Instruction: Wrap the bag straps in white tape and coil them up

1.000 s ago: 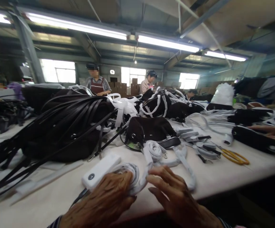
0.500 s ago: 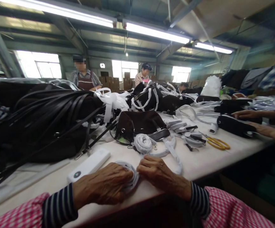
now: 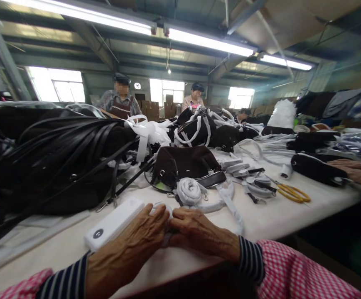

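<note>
Between my hands at the near table edge is a bag strap [image 3: 161, 206] in white wrapping, wound into a coil and mostly hidden by my fingers. My left hand [image 3: 144, 234] closes over the coil's left side. On its right side, my right hand [image 3: 195, 228] has curled fingers pressed against it; the fingertips are hidden. Just beyond lies another wrapped strap coil [image 3: 189, 191] with metal clasps beside it. A dark brown bag [image 3: 185, 162] stands behind that coil. To the left of my left hand lies a white oblong device [image 3: 114, 222] with a round dark spot.
Yellow-handled scissors [image 3: 292, 193] and wrapped straps [image 3: 259, 187] lie to the right. A large pile of dark bags [image 3: 58, 166] fills the left side. A co-worker's hand [image 3: 359, 168] is by a dark bag [image 3: 319, 168] at the right. Other people stand across the table.
My left hand has shifted up over the coil, its fingers now on top. My right hand has moved slightly left and closer to it. The co-worker's hands at the right have pulled back right.
</note>
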### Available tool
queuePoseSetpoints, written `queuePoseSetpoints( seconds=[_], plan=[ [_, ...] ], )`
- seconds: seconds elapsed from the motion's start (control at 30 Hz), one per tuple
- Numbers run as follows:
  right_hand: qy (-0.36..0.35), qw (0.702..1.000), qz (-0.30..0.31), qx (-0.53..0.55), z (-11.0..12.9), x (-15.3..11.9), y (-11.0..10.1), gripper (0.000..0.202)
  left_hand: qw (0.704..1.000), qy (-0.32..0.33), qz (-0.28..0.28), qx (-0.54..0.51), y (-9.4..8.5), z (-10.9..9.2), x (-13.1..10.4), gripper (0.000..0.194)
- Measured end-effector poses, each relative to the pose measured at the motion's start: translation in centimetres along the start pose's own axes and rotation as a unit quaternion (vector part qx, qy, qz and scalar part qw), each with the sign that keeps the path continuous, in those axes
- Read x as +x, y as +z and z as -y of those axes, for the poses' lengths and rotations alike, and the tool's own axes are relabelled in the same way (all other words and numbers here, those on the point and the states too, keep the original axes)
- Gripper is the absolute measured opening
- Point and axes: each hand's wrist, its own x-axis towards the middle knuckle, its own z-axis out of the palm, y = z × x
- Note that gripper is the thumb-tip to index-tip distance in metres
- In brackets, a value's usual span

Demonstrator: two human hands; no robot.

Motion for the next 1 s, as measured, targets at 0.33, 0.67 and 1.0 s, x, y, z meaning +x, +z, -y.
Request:
queuePoseSetpoints(
  seconds=[0.33, 0.67, 1.0],
  plan=[
    [0.023, 1.0, -0.005, 0.002, 0.5, 0.3, 0.9, 0.026, 0.986, -0.067, -0.103, -0.109, 2.1, 2.0, -2.5, 0.057],
    [0.049, 0.998, 0.027, 0.02, 1.0, 0.7, 0.0, 0.022, 0.915, -0.278, -0.057, -0.288, 0.2, 4.3, 3.0, 0.02],
    [0.051, 0.997, 0.025, 0.054, 0.8, 0.6, -0.2, 0.023, 0.959, -0.179, -0.075, -0.209, 1.1, 4.2, 4.0, 0.03]
  ],
)
